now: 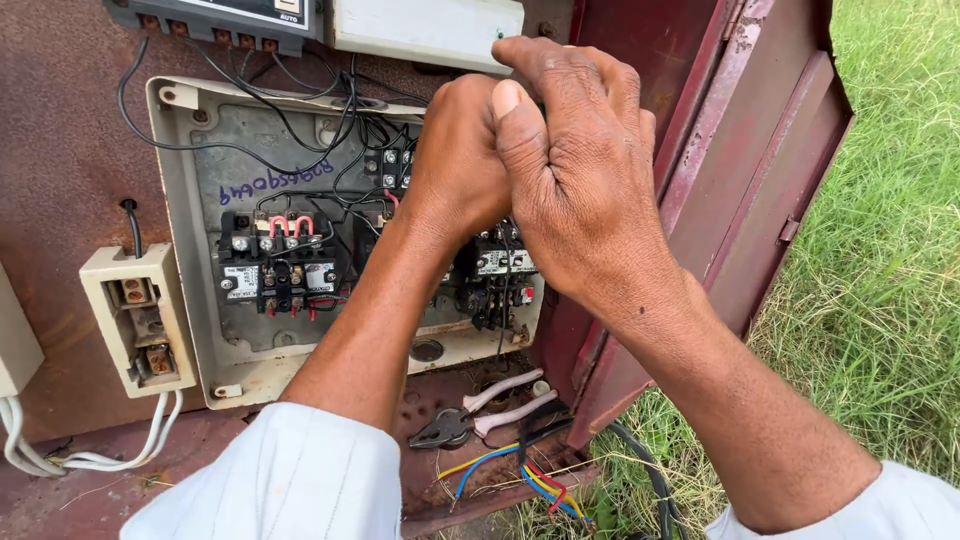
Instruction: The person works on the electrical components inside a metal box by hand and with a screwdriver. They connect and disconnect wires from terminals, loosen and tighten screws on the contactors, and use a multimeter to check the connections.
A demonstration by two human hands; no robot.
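Both hands, left hand (462, 150) and right hand (580, 170), at grey starter box (190, 150)

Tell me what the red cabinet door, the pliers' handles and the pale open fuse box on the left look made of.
Red cabinet door: painted sheet steel, apparently; paint flakes and rust shows.
Pliers' handles: pale pink, smooth sleeves, likely plastic or rubber over dark metal jaws.
Pale open fuse box: cream, glossy body, probably ceramic or hard plastic, with corroded brownish metal contacts inside.
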